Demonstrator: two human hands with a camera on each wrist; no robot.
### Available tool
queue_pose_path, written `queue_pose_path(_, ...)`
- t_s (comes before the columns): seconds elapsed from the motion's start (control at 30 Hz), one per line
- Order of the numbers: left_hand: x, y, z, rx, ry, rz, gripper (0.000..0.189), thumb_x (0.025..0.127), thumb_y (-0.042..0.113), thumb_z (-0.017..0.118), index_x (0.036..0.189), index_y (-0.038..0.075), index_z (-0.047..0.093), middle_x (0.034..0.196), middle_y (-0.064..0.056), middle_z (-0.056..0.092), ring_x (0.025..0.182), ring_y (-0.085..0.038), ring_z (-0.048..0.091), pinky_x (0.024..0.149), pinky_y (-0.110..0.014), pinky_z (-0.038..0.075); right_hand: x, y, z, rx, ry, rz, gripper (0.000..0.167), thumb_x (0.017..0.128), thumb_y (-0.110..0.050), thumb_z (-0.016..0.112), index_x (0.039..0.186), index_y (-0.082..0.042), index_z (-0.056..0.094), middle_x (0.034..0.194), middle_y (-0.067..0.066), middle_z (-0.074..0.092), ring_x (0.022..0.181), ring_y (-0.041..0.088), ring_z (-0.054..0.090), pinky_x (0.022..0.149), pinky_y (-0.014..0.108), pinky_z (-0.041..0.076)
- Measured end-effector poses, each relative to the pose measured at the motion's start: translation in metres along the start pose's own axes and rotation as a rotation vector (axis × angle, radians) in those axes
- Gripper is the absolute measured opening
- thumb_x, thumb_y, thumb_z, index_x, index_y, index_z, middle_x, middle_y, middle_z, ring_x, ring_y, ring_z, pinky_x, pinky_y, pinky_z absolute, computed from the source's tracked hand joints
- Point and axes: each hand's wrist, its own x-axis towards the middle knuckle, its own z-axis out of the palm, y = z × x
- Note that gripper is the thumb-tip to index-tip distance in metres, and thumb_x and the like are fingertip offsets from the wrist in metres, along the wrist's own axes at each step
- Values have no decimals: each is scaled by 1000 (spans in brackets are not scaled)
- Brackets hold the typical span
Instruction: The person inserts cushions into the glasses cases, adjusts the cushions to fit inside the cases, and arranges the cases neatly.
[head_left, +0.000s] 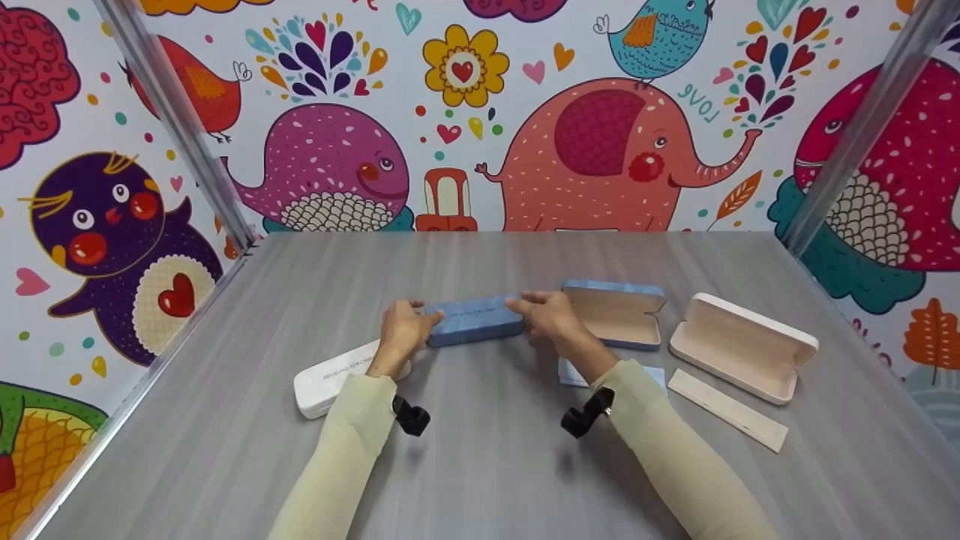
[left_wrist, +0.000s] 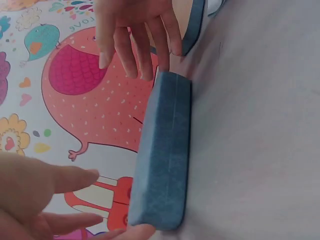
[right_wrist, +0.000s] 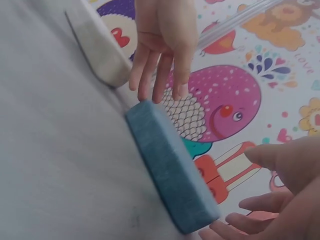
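Observation:
A closed blue glasses case (head_left: 478,321) with small lettering on its lid lies in the middle of the table. My left hand (head_left: 403,331) is at its left end, and my right hand (head_left: 553,319) is at its right end. In the left wrist view, fingertips of the left hand (left_wrist: 45,205) touch the near end of the case (left_wrist: 167,155), with the thumb apart from it. The right wrist view has the right hand (right_wrist: 280,195) at the other end, its fingers loosely extended. Neither hand is curled around the case.
A closed white glasses case (head_left: 330,379) lies partly behind the left wrist. At right stand an open blue case (head_left: 622,330) and an open white case (head_left: 739,349). A flat cream strip (head_left: 727,409) and a light blue folded piece (head_left: 574,373), partly under the right forearm, lie nearer.

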Motion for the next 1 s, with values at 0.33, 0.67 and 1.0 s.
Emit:
queue_pose_path(0.33,-20,7,5,-61,61,154,44,96,27,68,135,7,61,130,-18,65,111,-31,67,90,-41,57,-22,-8,-22,45,-29,-13,59,96,-38,67,144,-7,51,147,17,54,137,35,51,112,53,44)
queue_pose_path(0.67,-48,19,19,-141,41,307,39,97,29,67,130,8,65,122,-16,69,90,-28,71,72,-34,62,-45,-9,-47,-2,-37,-40,55,99,-38,63,144,-10,52,147,15,53,137,34,51,113,51,44)
queue_pose_path(1.0,-63,34,47,-236,-14,367,34,97,27,68,123,5,68,115,-16,71,75,-15,69,64,-28,60,-71,-1,-76,-111,19,-129,50,100,-36,61,139,-4,55,138,17,58,126,31,58,110,52,46)
